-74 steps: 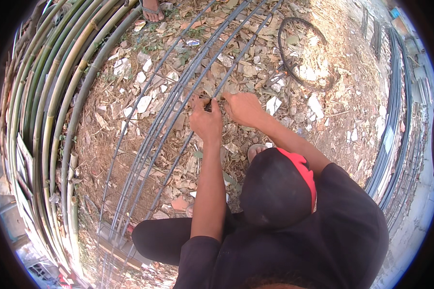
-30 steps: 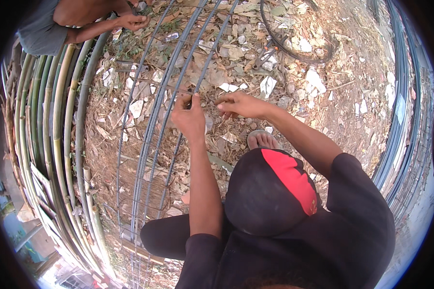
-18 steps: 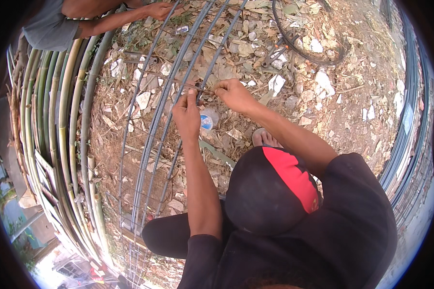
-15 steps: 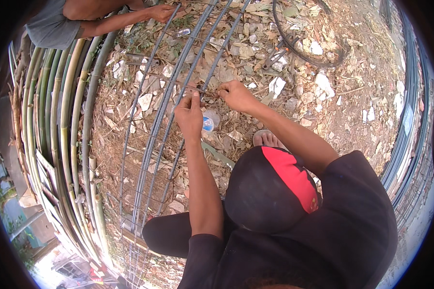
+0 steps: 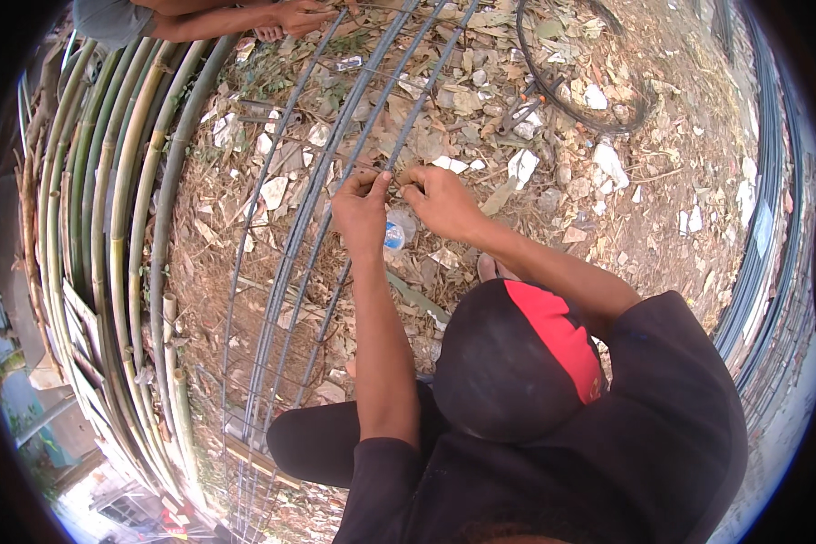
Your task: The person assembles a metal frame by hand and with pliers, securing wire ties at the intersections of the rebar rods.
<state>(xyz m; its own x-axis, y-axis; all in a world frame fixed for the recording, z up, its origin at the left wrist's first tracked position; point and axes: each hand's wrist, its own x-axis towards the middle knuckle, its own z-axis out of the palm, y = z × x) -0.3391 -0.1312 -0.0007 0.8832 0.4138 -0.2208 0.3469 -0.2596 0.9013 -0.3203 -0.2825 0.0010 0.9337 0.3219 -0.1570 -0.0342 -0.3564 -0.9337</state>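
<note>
Long grey steel bars (image 5: 290, 245) run from the far side down to the lower left, crossed by thin rods into an open cage. My left hand (image 5: 361, 218) is at the right-hand bar, thumb and fingers pinched together beside a crossing rod. Just right of that bar, my right hand (image 5: 446, 208) has its fingers curled closed. Whatever either hand pinches is too small or too hidden to name. Below the gap between my hands lies a clear plastic container with a blue label (image 5: 395, 236).
Bamboo poles (image 5: 122, 208) lie along the left. A co-worker's hand (image 5: 301, 15) is by the cage's far end. At far right are a dark coil (image 5: 571, 107), a plier-like tool (image 5: 522, 111) and stacked steel bars (image 5: 769, 236). Leaves and white rubble cover the ground.
My right hand has turned and shifted slightly nearer, fingers more curled. My left thumb has come over toward the bar. The co-worker's arm has moved up toward the picture's edge.
</note>
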